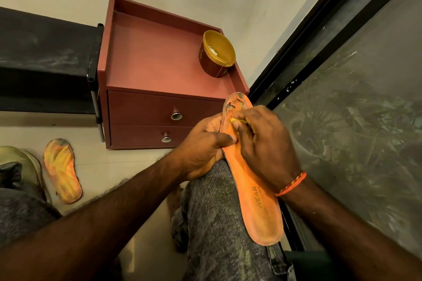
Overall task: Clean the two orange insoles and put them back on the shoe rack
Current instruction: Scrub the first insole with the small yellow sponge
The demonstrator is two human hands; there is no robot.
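item: orange insole [255,191] on my knee, my left hand [201,146] gripping its edge, my right hand [262,141] pinching a yellow scrap [236,120]; step: scrubbing the toe grime; next: firmer rubbing.

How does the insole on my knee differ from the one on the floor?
The insole on the knee is held by both hands and being rubbed; the insole on the floor lies untouched. The knee one looks evenly orange, the floor one streaked yellow. Both have dark grime at the toe.
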